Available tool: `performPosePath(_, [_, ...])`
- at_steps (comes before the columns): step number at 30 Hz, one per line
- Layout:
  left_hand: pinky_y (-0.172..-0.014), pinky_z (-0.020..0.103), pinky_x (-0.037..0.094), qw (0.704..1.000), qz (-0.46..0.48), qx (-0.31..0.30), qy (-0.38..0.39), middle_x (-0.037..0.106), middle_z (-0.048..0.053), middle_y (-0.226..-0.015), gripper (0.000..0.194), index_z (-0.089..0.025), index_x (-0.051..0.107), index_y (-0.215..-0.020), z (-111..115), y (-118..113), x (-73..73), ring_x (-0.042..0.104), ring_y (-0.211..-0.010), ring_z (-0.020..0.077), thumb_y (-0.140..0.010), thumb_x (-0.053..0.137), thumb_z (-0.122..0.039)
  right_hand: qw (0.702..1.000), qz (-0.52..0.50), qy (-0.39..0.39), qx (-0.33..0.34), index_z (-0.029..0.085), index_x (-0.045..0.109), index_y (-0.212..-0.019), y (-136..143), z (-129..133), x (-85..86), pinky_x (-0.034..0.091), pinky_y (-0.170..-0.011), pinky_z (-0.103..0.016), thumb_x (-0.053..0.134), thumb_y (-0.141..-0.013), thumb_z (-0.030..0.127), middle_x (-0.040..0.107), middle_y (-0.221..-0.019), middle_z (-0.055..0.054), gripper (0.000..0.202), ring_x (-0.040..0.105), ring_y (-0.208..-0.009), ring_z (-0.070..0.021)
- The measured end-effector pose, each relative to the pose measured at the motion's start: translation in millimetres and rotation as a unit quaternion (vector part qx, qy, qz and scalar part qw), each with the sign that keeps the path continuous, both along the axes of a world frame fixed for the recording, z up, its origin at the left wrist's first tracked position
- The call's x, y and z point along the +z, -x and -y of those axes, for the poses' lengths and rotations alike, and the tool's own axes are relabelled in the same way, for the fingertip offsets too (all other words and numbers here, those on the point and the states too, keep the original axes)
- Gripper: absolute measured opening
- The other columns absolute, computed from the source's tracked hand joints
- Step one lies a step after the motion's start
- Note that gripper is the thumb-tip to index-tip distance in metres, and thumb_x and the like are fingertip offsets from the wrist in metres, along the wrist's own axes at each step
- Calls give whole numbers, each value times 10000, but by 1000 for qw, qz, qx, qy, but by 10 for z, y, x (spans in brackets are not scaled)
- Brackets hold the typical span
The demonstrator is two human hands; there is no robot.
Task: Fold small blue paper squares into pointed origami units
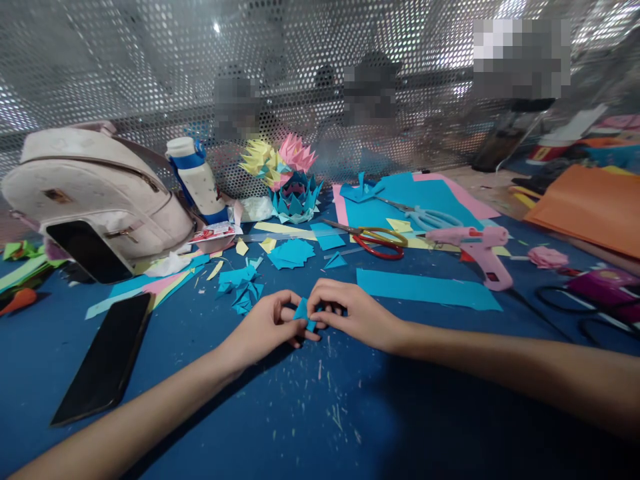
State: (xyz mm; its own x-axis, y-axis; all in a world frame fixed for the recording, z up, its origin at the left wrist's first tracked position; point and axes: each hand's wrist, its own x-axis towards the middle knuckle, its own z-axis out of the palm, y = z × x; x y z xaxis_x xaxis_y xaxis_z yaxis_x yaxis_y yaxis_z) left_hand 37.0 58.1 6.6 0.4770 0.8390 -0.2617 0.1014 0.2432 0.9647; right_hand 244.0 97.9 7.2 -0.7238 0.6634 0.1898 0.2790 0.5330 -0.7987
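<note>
A small folded piece of blue paper (303, 312) is pinched between my two hands, just above the blue table. My left hand (273, 320) grips its lower left side with thumb and fingers. From the right, my right hand (345, 308) presses on the paper with its fingertips. Left of my hands lies a pile of folded blue paper pieces (243, 288). Beyond them is a stack of blue paper squares (291, 254), with a small blue triangle (335, 261) close by. To the right lies a long blue paper strip (430, 289).
A pink glue gun (483, 250) and red-and-yellow-handled scissors (377, 241) lie beyond the strip. Folded paper flowers (295, 197) stand at the back. Two phones, one the flat phone (107, 357), a backpack (95, 193) and a bottle (197, 180) are left. Orange paper (593, 210) lies right.
</note>
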Motion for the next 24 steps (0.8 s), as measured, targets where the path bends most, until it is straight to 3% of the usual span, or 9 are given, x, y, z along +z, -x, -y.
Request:
performPosePath(12, [-605,215,492,999,-9,22,-33,742,62,-808,394,-170,502,-970,58,-35,-11,748,-791,200,-838,719,-471,997,2,73,-26,196,538,-943,4,16,10,357,-547,-229,640,-889,223,536,-731,49,119,478,-603,-94])
performPosePath(21, [-589,231,500,999,-13,24,-39,732,87,-899,490,-168,529,-967,69,-13,15,750,-797,215,-866,617,-640,997,-12,77,-17,192,538,-934,1,18,3,350,-531,-218,641,-891,256,527,-690,53,129,461,-581,-90])
performPosePath(24, [-569,226,495,999,-18,28,-38,720,68,-818,503,-174,517,-934,61,-18,-5,748,-773,216,-853,622,-659,997,-10,81,-9,187,575,-945,4,20,9,351,-530,-218,657,-886,265,563,-706,41,127,471,-581,-89])
